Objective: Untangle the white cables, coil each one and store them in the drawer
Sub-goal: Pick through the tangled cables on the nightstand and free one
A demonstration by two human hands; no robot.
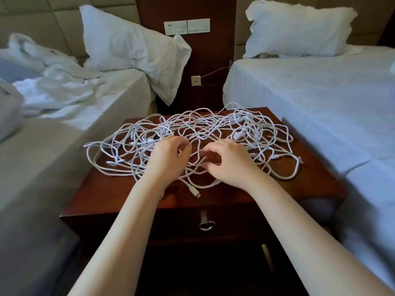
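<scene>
The white cables [192, 135] lie in one loose tangle spread over most of the worktop [111, 189], a dark wooden nightstand between two beds. The mess reaches from 9 o'clock, where a few loops hang past the edge, round to 3 o'clock, where a plug end [300, 160] rests near the right edge. They lie flat and wide rather than heaped, which lets single strands be traced by eye.

Both hands work near the middle of the tangle, on its near side. The left hand [168, 159] has its fingers curled down into the strands, its grip pressed together on what looks like one strand, though the fingertips are hidden, so I cannot tell exactly which. The right hand [228, 161] is just beside it at 3 o'clock, thumb and forefinger pinching a strand. Holding two close points probably lets one strand be pulled free of its neighbours without dragging the whole mass.

Another plug end [195, 193] lies free at 6 o'clock of the hands, a likely place to start feeding a cable out.

The drawer [235, 225] sits shut below the worktop's front edge, its metal handle [206, 224] at 6 o'clock. No cable is coiled yet, so the task seems to be at its start.
</scene>
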